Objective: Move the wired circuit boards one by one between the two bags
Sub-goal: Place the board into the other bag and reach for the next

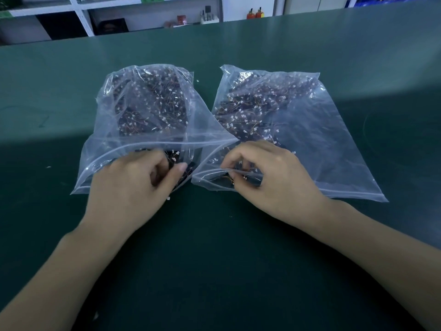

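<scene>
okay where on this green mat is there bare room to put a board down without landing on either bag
Bare mat lies between the two forearms, just below the bag mouths. More runs left of the left bag, right of the right bag, and behind both toward the shelves. It is crowded at the bag mouths, where the left hand and right hand work and the bags nearly meet.

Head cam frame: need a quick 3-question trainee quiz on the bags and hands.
1. True or false: both bags lie with their mouths toward the person.
2. Which hand pinches the rim of a bag? A. left B. right
3. Fill in: the table mat is ___ in colour.

Key:
1. True: left bag, right bag.
2. B: right hand pinches; left hand reaches into its bag.
3. Green: table mat.
</scene>
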